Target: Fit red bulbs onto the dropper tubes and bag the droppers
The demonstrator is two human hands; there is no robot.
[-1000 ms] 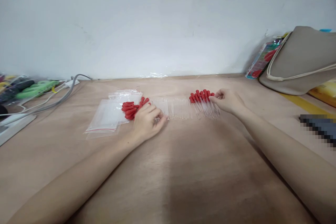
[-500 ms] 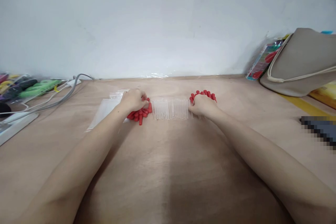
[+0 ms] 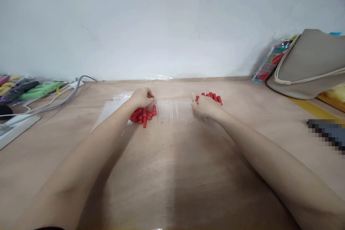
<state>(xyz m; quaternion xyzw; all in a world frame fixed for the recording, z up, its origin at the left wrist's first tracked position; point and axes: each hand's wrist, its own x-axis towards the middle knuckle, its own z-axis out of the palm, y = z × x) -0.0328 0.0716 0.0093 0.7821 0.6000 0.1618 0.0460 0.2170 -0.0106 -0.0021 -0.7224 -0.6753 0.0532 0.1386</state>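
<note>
Though pale, wall (image 3: 172, 25) above brown tabletop (image 3: 151, 172).

Clear tubes (image 3: 176, 111) lie in a row beside heaped red bulbs (image 3: 145, 118)

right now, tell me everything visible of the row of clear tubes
The row of clear tubes lies on the table: slim, see-through pieces, perhaps glass or plastic, side by side, pointing away from the person, uncapped. A pile of red caps is at its left; the right hand is at its right end, contact unclear.
</note>
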